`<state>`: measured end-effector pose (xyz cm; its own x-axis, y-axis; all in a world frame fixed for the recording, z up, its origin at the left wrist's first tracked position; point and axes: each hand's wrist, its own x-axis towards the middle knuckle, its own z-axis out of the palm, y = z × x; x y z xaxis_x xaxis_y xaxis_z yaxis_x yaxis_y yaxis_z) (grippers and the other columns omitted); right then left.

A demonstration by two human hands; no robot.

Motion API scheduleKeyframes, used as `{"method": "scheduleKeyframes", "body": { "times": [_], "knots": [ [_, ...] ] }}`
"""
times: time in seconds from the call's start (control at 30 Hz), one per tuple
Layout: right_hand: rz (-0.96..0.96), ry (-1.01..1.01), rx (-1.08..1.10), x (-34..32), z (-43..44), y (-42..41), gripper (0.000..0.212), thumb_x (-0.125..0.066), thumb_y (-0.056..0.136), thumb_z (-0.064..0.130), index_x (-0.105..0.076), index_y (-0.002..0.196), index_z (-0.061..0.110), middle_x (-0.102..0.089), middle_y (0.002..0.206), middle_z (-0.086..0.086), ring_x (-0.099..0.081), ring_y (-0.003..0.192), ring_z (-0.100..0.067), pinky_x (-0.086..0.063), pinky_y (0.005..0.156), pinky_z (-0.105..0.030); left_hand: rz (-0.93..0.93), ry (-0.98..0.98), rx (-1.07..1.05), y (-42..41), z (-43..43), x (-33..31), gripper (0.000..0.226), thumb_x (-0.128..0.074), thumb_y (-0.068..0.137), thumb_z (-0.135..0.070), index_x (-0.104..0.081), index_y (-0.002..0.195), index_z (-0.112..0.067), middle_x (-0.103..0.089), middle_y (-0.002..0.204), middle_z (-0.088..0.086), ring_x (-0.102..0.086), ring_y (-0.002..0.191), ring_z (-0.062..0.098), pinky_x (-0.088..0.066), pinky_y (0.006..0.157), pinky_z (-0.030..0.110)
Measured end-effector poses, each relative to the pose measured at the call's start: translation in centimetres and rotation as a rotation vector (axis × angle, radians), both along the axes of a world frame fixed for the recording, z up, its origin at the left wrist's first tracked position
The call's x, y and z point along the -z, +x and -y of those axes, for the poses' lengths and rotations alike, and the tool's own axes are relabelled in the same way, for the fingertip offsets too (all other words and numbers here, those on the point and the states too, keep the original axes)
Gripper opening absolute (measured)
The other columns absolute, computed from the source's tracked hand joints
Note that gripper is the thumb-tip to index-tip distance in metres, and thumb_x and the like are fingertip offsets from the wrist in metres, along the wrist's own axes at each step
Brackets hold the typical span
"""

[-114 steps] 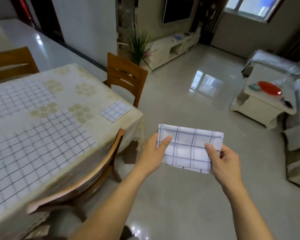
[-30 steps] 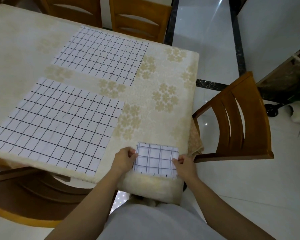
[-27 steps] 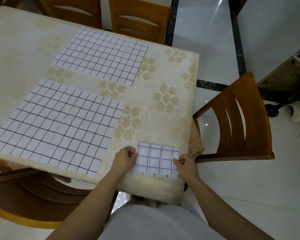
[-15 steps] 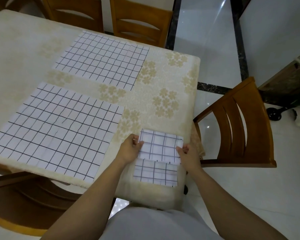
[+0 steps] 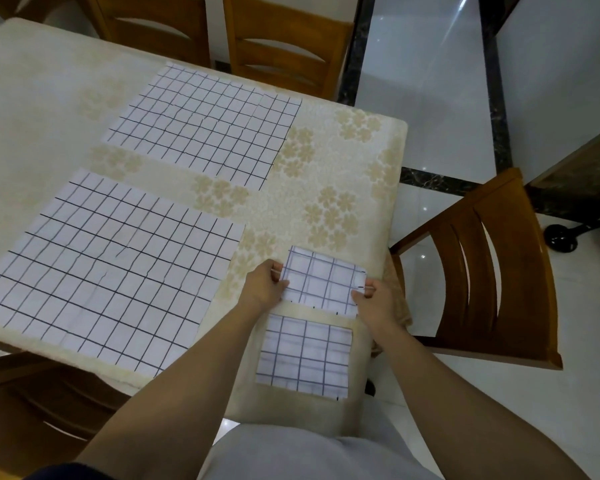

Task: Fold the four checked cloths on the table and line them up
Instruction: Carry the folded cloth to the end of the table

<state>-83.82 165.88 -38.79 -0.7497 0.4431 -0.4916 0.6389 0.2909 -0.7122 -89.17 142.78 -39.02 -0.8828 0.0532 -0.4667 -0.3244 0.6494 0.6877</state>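
Unfolded cloths point(image 5: 108, 271) wait at left; our left hand point(image 5: 262, 289) and right hand point(image 5: 374, 299) pinch the folded cloth point(image 5: 323, 282) by its sides, placing it on the table point(image 5: 32, 98) just beyond the nearer folded cloth point(image 5: 303, 355). Next, we reckon: release it square.

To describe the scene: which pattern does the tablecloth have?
Cream tablecloth with beige flower clusters, seen best in the head view.
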Motion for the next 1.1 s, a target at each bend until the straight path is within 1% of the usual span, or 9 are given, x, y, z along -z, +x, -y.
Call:
{"method": "scheduleKeyframes", "body": {
  "times": [0.17, 0.3, 0.53, 0.73, 0.83, 0.9, 0.93, 1.03, 1.1],
  "knots": [
    [0.033, 0.038, -0.022, 0.5, -0.5, -0.5, 0.026, -0.070, 0.093, 0.011, -0.062, 0.117, 0.008, -0.064, 0.091, -0.003, -0.060, 0.081, -0.015, -0.053, 0.076, -0.027, -0.007, -0.039, -0.017, -0.5, -0.1, 0.6, 0.023, -0.074, 0.093, -0.016, -0.062, 0.111, -0.008, -0.060, 0.086, 0.002, -0.054, 0.072, 0.008, -0.040, 0.053, 0.009],
    [0.018, 0.100, -0.033, 0.1, -0.4, -1.1, 0.028, -0.067, 0.095, 0.012, -0.062, 0.122, 0.006, -0.064, 0.099, -0.004, -0.059, 0.086, -0.017, -0.044, 0.064, -0.019, 0.014, -0.008, -0.018, -0.5, 0.1, 1.0, 0.022, -0.077, 0.091, -0.020, -0.060, 0.103, -0.015, -0.062, 0.083, 0.000, -0.057, 0.072, 0.007, -0.039, 0.055, 0.010],
    [-0.021, 0.116, -0.099, -1.9, -0.2, -3.9, 0.027, -0.059, 0.099, 0.009, -0.058, 0.126, 0.011, -0.058, 0.107, 0.000, -0.058, 0.097, -0.020, -0.049, 0.080, -0.030, 0.087, -0.054, 0.040, -0.1, -0.3, 0.8, 0.030, -0.079, 0.088, -0.025, -0.055, 0.072, -0.017, -0.054, 0.066, -0.004, -0.052, 0.062, 0.011, -0.038, 0.054, 0.018],
    [-0.018, 0.144, -0.136, -1.4, -0.6, -5.0, 0.038, -0.057, 0.098, 0.004, -0.053, 0.134, 0.013, -0.059, 0.126, -0.010, -0.059, 0.104, -0.024, -0.052, 0.084, -0.032, 0.117, -0.055, 0.025, -0.3, -0.9, 0.5, 0.028, -0.081, 0.087, -0.026, -0.058, 0.076, -0.014, -0.058, 0.071, -0.001, -0.057, 0.069, 0.015, -0.043, 0.060, 0.019],
    [-0.018, 0.358, -0.222, -1.2, -1.1, -4.7, 0.056, -0.064, 0.096, 0.013, -0.043, 0.147, 0.016, -0.041, 0.146, -0.013, -0.047, 0.129, -0.031, -0.047, 0.105, -0.042, 0.135, -0.067, -0.033, -0.1, -1.3, 0.1, 0.034, -0.082, 0.085, -0.035, -0.059, 0.093, -0.011, -0.063, 0.089, 0.004, -0.062, 0.085, 0.023, -0.048, 0.069, 0.028],
    [-0.072, 0.588, -0.347, -1.4, -1.0, -4.2, 0.063, -0.063, 0.097, 0.025, -0.034, 0.153, 0.018, -0.030, 0.156, -0.012, -0.033, 0.142, -0.031, -0.036, 0.115, -0.049, 0.046, -0.082, -0.161, 0.4, -1.6, 0.0, 0.053, -0.081, 0.084, -0.041, -0.054, 0.111, -0.004, -0.058, 0.106, 0.010, -0.058, 0.097, 0.027, -0.050, 0.078, 0.035],
    [-0.134, 0.661, -0.437, -1.5, -0.7, -4.0, 0.062, -0.058, 0.099, 0.028, -0.032, 0.155, 0.018, -0.029, 0.159, -0.011, -0.029, 0.145, -0.030, -0.031, 0.119, -0.049, -0.084, -0.109, -0.192, 0.7, -2.0, -0.1, 0.053, -0.079, 0.086, -0.040, -0.052, 0.113, -0.003, -0.055, 0.109, 0.011, -0.055, 0.099, 0.028, -0.049, 0.082, 0.037],
    [-0.226, 0.699, -0.737, -1.6, 1.5, -4.4, 0.059, -0.043, 0.106, 0.023, -0.020, 0.160, 0.015, -0.016, 0.166, -0.008, -0.015, 0.153, -0.027, -0.011, 0.125, -0.039, -0.489, -0.247, 0.005, 0.7, -3.7, -0.4, 0.028, -0.072, 0.092, -0.019, -0.057, 0.111, -0.005, -0.055, 0.109, 0.012, -0.052, 0.098, 0.029, -0.047, 0.082, 0.040],
    [-0.183, 0.699, -0.918, -1.2, 2.9, -5.2, 0.062, -0.037, 0.107, 0.020, -0.007, 0.161, 0.014, -0.002, 0.169, -0.006, 0.000, 0.155, -0.026, 0.000, 0.125, -0.034, -0.525, -0.280, 0.156, -0.4, -5.3, -0.6, 0.034, -0.065, 0.090, -0.003, -0.058, 0.123, -0.003, -0.055, 0.120, 0.015, -0.054, 0.107, 0.033, -0.048, 0.085, 0.040]
  ]
}}
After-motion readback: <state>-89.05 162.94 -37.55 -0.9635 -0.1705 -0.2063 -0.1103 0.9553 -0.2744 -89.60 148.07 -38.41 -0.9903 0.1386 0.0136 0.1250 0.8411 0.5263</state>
